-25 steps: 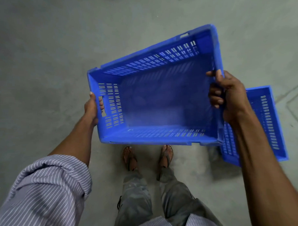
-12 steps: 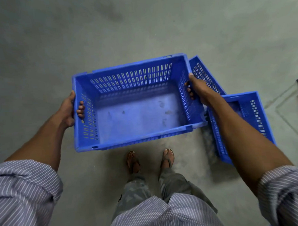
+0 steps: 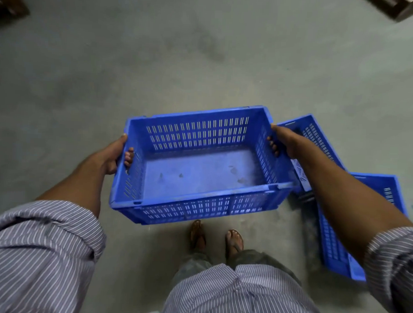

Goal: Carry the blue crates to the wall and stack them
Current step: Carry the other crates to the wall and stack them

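An empty blue slotted crate (image 3: 200, 170) hangs level above the floor in front of my legs, open side up. My left hand (image 3: 114, 155) grips its left end, fingers hooked through the handle slot. My right hand (image 3: 285, 141) holds the right end the same way. Behind my right forearm two more blue crates lie on the floor: one (image 3: 314, 134) just right of the held crate, another (image 3: 338, 243) further right, both partly hidden by the arm.
Bare grey concrete floor (image 3: 157, 61) spreads ahead and to the left. Dark wooden objects sit at the top left corner (image 3: 7, 2) and top right corner (image 3: 398, 6). My sandalled feet (image 3: 216, 236) stand just below the held crate.
The crate, tilted up toward me a second ago, has levelled out and sunk lower in view. The view has lifted, showing more floor ahead and a second crate on the right.
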`<state>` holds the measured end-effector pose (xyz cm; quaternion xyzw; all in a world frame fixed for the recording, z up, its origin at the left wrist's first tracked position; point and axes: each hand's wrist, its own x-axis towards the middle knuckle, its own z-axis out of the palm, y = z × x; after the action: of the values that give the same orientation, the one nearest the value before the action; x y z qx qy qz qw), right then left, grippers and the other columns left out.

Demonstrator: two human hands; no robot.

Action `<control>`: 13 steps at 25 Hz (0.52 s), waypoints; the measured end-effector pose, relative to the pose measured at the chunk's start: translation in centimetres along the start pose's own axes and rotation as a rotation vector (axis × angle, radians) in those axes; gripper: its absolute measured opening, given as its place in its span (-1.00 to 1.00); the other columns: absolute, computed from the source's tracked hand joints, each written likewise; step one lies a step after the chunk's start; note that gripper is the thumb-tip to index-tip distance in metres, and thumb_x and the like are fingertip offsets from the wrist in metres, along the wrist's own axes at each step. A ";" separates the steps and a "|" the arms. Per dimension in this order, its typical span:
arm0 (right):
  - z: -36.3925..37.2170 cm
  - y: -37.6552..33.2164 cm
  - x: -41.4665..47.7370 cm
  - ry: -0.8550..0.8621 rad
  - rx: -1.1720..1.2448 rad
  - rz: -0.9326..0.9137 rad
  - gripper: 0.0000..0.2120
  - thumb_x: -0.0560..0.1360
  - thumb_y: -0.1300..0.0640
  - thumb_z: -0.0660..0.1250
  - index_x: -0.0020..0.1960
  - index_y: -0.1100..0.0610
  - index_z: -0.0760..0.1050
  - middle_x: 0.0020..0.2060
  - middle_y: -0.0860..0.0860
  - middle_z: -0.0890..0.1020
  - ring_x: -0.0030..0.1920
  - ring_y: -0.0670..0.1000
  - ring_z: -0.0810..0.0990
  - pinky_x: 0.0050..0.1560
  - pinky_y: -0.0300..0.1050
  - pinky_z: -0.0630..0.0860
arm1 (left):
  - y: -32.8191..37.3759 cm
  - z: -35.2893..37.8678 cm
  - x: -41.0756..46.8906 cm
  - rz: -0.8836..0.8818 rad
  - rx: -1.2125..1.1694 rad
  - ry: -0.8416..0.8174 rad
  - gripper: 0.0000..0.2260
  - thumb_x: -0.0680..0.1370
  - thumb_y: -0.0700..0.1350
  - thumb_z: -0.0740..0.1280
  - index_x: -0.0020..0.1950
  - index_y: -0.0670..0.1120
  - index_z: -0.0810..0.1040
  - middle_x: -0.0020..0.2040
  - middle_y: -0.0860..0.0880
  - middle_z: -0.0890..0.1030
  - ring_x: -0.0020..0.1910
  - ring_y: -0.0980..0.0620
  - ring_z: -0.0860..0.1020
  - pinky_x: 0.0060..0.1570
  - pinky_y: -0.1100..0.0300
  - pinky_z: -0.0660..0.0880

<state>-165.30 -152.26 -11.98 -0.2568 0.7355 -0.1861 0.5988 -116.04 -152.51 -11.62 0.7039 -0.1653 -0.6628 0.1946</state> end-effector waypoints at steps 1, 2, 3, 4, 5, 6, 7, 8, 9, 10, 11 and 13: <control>0.1 -0.2 -0.4 -0.019 -0.012 -0.007 -0.51 0.67 -0.22 0.00 -0.27 0.08 0.30 -0.43 0.01 0.32 -0.60 -0.05 0.28 -0.56 -0.27 0.19 | -0.8 -0.4 -1.2 0.007 -0.016 0.014 -0.49 0.64 0.36 0.02 -0.24 -0.03 0.28 -0.57 0.06 0.27 -0.67 0.15 0.23 -0.65 0.40 0.19; 0.4 -0.4 -0.6 -0.033 -0.020 -0.013 -0.50 0.66 -0.24 0.00 -0.27 0.08 0.30 -0.44 0.01 0.32 -0.61 -0.05 0.28 -0.57 -0.27 0.19 | -1.7 -0.8 -2.3 0.014 -0.032 0.029 -0.49 0.63 0.36 0.02 -0.25 -0.03 0.28 -0.57 0.06 0.27 -0.67 0.15 0.23 -0.64 0.40 0.20; 0.7 -0.6 -0.9 -0.048 -0.032 -0.017 -0.49 0.65 -0.26 0.00 -0.28 0.08 0.30 -0.45 0.01 0.32 -0.61 -0.05 0.28 -0.57 -0.28 0.19 | -2.7 -1.2 -3.4 0.022 -0.048 0.049 -0.49 0.63 0.37 0.02 -0.25 -0.03 0.28 -0.58 0.06 0.27 -0.67 0.15 0.23 -0.63 0.41 0.20; 1.2 -0.8 -1.1 -0.062 -0.048 -0.020 -0.48 0.65 -0.28 -0.01 -0.28 0.08 0.29 -0.47 0.01 0.32 -0.61 -0.04 0.28 -0.57 -0.28 0.19 | -3.8 -1.6 -4.3 0.032 -0.062 0.074 -0.49 0.63 0.37 0.02 -0.25 -0.03 0.28 -0.58 0.06 0.27 -0.68 0.15 0.22 -0.63 0.41 0.20; 1.9 -1.0 -1.3 -0.075 -0.080 -0.031 -0.47 0.65 -0.29 -0.02 -0.29 0.08 0.28 -0.50 0.01 0.32 -0.61 -0.03 0.27 -0.58 -0.29 0.18 | -5.1 -2.1 -5.3 0.042 -0.082 0.105 -0.48 0.63 0.37 0.01 -0.25 -0.03 0.28 -0.59 0.06 0.26 -0.68 0.15 0.22 -0.63 0.42 0.19; 2.7 -1.2 -1.6 -0.081 -0.115 -0.049 -0.46 0.65 -0.29 -0.03 -0.29 0.08 0.27 -0.53 0.02 0.32 -0.60 -0.02 0.26 -0.58 -0.30 0.18 | -6.3 -2.7 -6.1 0.050 -0.104 0.136 -0.48 0.63 0.37 0.01 -0.25 -0.03 0.28 -0.59 0.06 0.26 -0.69 0.16 0.21 -0.64 0.42 0.18; 3.7 -1.4 -1.8 -0.085 -0.150 -0.073 -0.45 0.66 -0.29 -0.05 -0.30 0.08 0.27 -0.54 0.02 0.32 -0.59 0.00 0.26 -0.59 -0.30 0.19 | -7.5 -3.3 -6.8 0.057 -0.127 0.168 -0.48 0.63 0.37 0.01 -0.25 -0.04 0.27 -0.60 0.06 0.25 -0.69 0.16 0.20 -0.65 0.42 0.17; 4.9 -1.6 -2.1 -0.087 -0.189 -0.105 -0.43 0.66 -0.29 -0.07 -0.30 0.09 0.27 -0.54 0.04 0.32 -0.56 0.02 0.26 -0.59 -0.29 0.20 | -8.8 -4.1 -7.5 0.058 -0.149 0.202 -0.48 0.63 0.37 0.01 -0.26 -0.04 0.27 -0.60 0.06 0.24 -0.70 0.16 0.19 -0.66 0.43 0.16; 6.2 -1.7 -2.5 -0.088 -0.230 -0.138 -0.41 0.66 -0.30 -0.08 -0.31 0.11 0.28 -0.52 0.07 0.33 -0.53 0.05 0.27 -0.57 -0.26 0.22 | -10.1 -4.9 -8.1 0.060 -0.169 0.239 -0.48 0.63 0.36 0.01 -0.26 -0.05 0.27 -0.60 0.06 0.24 -0.70 0.15 0.19 -0.66 0.43 0.16; 7.8 -1.7 -2.7 -0.077 -0.285 -0.181 -0.38 0.65 -0.31 -0.09 -0.32 0.13 0.30 -0.50 0.11 0.36 -0.52 0.07 0.30 -0.54 -0.22 0.25 | -11.6 -5.9 -8.9 0.069 -0.193 0.288 -0.48 0.64 0.36 0.01 -0.26 -0.05 0.27 -0.61 0.06 0.23 -0.70 0.15 0.18 -0.65 0.43 0.15; 9.5 -1.6 -3.0 -0.046 -0.348 -0.227 -0.34 0.64 -0.33 -0.08 -0.33 0.16 0.35 -0.48 0.16 0.41 -0.52 0.08 0.35 -0.51 -0.18 0.29 | -13.2 -7.0 -9.5 0.088 -0.216 0.346 -0.48 0.64 0.35 0.02 -0.25 -0.06 0.28 -0.60 0.06 0.23 -0.71 0.15 0.18 -0.65 0.44 0.15; 13.0 -1.5 -3.8 0.027 -0.454 -0.299 -0.24 0.60 -0.37 -0.08 -0.27 0.26 0.49 -0.39 0.25 0.55 -0.49 0.15 0.50 -0.43 -0.12 0.40 | -16.5 -9.1 -10.8 0.139 -0.249 0.502 -0.48 0.64 0.34 0.07 -0.24 -0.08 0.33 -0.57 0.03 0.27 -0.72 0.15 0.18 -0.62 0.45 0.15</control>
<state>-151.84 -150.73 -10.92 -0.4877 0.7201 -0.1059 0.4820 -108.11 -132.36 -10.01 0.8037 -0.0773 -0.4679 0.3593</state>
